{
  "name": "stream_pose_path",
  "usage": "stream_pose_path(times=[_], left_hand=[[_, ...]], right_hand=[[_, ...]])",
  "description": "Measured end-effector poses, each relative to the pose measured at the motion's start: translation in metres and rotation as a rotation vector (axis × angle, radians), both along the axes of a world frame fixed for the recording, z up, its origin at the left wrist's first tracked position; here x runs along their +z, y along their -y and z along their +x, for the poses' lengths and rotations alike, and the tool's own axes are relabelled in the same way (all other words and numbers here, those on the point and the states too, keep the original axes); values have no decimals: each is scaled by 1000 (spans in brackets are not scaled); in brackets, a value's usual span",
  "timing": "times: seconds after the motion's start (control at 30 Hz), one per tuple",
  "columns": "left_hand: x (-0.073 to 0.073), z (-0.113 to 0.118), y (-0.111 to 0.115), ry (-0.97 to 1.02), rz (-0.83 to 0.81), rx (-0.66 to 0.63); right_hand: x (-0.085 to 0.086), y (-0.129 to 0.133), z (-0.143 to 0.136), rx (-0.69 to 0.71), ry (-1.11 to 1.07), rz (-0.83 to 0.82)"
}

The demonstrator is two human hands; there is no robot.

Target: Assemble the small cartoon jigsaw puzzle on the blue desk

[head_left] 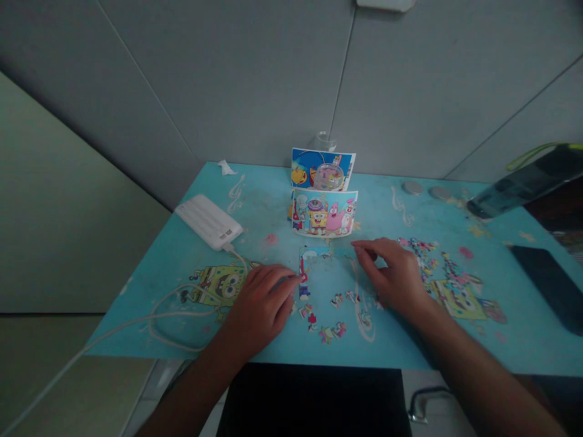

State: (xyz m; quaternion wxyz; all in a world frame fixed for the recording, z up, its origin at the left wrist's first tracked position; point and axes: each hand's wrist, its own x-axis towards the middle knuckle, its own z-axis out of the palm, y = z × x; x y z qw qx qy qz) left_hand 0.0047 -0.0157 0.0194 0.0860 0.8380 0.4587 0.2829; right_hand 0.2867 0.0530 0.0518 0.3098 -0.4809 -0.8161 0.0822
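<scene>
A partly joined jigsaw border (pixel 303 282) lies on the table, with a left strip and a top strip meeting at a corner. My left hand (pixel 266 300) rests palm down beside it, fingers loosely stretched, one fingertip touching the left strip. My right hand (pixel 394 270) is by the right end of the top strip, thumb and forefinger brought together; whatever is between them is too small to make out. Several loose jigsaw pieces (pixel 337 331) lie between and below my hands. Beyond them a picture card (pixel 324 213) of cartoon figures stands propped up.
A heap of jigsaw pieces (pixel 421 255) is right of my right hand. A white power bank (pixel 209 221) with a cable (pixel 155 317) lies left. A phone (pixel 549 285), a dark bottle (pixel 523 185) and two round discs (pixel 412 188) are on the right. A clear jar (pixel 328 176) stands behind the card.
</scene>
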Motion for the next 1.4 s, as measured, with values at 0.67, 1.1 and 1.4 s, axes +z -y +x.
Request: stream_pose_path(times=[0.67,1.1,1.4], left_hand=[[3,0,0,-47,-45,-32],[1,2,2,-48,-31,-29],[-2,3,2,-49,-7,-25]], right_hand=[[-2,64,-40,412,239,-291],[-7,69,-45,383,187,-357],[-10,36,-47,321,135,-302]])
